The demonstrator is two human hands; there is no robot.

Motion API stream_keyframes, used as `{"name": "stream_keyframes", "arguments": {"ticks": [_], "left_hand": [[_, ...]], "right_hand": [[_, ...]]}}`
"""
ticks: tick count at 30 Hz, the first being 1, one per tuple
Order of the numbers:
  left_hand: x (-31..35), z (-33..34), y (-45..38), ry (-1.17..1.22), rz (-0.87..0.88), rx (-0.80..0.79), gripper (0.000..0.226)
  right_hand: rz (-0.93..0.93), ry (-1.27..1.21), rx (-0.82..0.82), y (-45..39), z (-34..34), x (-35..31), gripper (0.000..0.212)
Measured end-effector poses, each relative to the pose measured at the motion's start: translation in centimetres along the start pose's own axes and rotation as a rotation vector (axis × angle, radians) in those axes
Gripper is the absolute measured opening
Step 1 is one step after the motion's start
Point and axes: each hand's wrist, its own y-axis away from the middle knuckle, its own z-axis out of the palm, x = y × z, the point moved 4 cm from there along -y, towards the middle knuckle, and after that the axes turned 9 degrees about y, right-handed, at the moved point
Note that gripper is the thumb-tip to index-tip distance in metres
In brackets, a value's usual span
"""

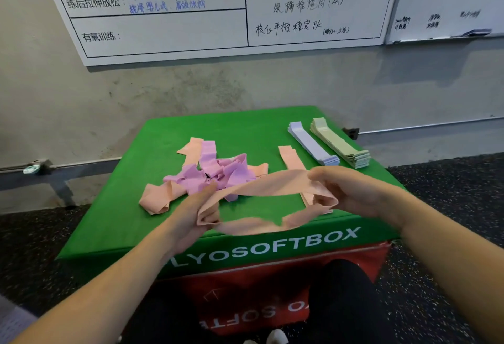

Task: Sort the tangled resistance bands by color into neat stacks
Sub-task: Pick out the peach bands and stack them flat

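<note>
1. Currently the peach band (272, 191) was stretched as an open loop between both hands, held above the near edge of the green box (114, 223), apparently to pull it flat and untwisted before stacking.
2. Left hand (191, 207) had fingers curled round the loop's left end, fabric bunched in the grip.
3. Right hand (351, 188) had fingers and thumb pinching the right end; fingertips were partly hidden by the band, so exact grip depth was unclear.
4. Just behind the loop, a started peach stack (290, 156) lay flat on the box, partly hidden by the right hand. Likely the drop target; layer count not readable.
5. Far right of it, two finished stacks sat side by side, angled the same way: one lavender-blue stack (311, 141), one pale green stack (338, 141). Both looked several bands deep, layers too fine to count.
6. Tangled pile (207, 171) sat centre-left on the box: pink-purple bands knotted together with peach ones. At least two peach pieces showed, one at the far side, one looped at the near left; purple count could not be told.
7. Judgement: two colours done, peach in progress, purple not yet started as a stack.
8. Green box sat on a red box (245, 297). Two whiteboards (169, 16) hung on the wall behind.
</note>
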Motion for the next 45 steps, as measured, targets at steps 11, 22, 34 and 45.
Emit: {"name": "stream_keyframes", "arguments": {"ticks": [11, 22, 34, 45], "left_hand": [[-2.4, 0.9, -0.9, -0.519, -0.036, 0.164, 0.017], [0.8, 10.9, 3.5, -0.502, 0.497, -0.128, 0.021], [2.0, 11.0, 4.8, -0.511, 0.563, 0.060, 0.007], [1.1, 10.6, 3.6, -0.254, 0.459, -0.049, 0.059]], "right_hand": [[-0.139, -0.147, 0.005, 0.2, 1.8, -3.0, 0.019], [-0.041, -0.092, 0.206, -0.3, 4.3, -4.1, 0.014], [-0.133, -0.007, 0.128, 1.5, 5.0, -4.0, 0.020], [-0.398, 0.389, 0.346, 2.4, 4.6, -5.4, 0.010]]}}
